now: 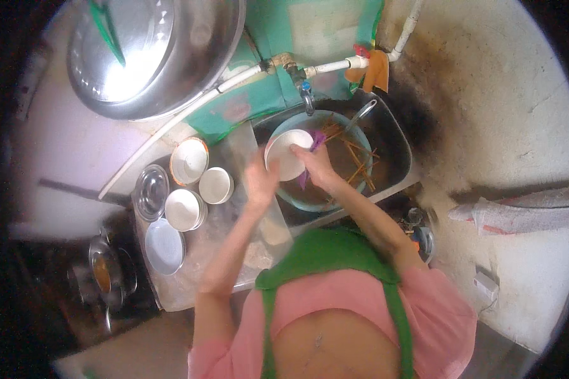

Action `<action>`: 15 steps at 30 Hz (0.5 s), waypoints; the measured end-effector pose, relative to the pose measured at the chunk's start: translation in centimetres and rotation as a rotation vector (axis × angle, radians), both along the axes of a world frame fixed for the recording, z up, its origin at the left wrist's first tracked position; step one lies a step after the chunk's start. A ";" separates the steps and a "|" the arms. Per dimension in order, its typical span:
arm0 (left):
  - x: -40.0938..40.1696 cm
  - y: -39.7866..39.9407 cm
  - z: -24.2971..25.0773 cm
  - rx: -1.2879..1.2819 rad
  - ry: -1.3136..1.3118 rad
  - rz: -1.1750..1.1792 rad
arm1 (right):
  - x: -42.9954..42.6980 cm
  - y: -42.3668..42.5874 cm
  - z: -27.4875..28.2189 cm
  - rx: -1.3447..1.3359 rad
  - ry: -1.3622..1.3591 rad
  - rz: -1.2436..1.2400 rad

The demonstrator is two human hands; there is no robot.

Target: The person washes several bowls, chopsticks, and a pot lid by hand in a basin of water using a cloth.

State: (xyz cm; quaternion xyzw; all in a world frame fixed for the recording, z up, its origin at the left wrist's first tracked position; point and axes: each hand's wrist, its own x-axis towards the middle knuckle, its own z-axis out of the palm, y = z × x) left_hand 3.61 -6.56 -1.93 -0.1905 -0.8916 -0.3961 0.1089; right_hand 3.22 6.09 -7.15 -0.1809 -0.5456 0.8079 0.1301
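A white bowl (284, 161) is held tilted over the basin, its inside turned up towards me. My right hand (320, 166) grips its right side, with the thumb inside and a purple cloth (318, 139) bunched between hand and bowl. My left hand (261, 179), blurred, holds the left rim. Beneath them a light-blue basin (308, 207) of cloudy water stands in the dark sink (392, 142). Several wooden chopsticks (358, 168) lie in the water at the right. A metal utensil handle (362, 112) leans out over the basin's far rim.
On the left counter (218, 246) stand stacked white bowls (182, 211), a single bowl (216, 185), an orange-rimmed bowl (189, 161), a metal lid or dish (152, 193) and a pale plate (164, 246). The tap (307, 97) overhangs the basin. An orange cloth (376, 71) hangs from the pipe.
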 end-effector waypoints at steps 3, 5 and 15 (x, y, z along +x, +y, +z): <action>1.3 -0.5 -0.3 0.320 -0.428 0.175 | 1.4 -0.2 1.5 -0.057 0.068 0.104; -0.3 -1.8 -0.4 -0.182 -0.245 -0.039 | 1.0 1.2 1.8 0.350 0.127 0.061; 0.1 0.0 -1.6 0.044 -0.121 0.108 | -0.4 1.6 -0.2 0.516 0.112 0.076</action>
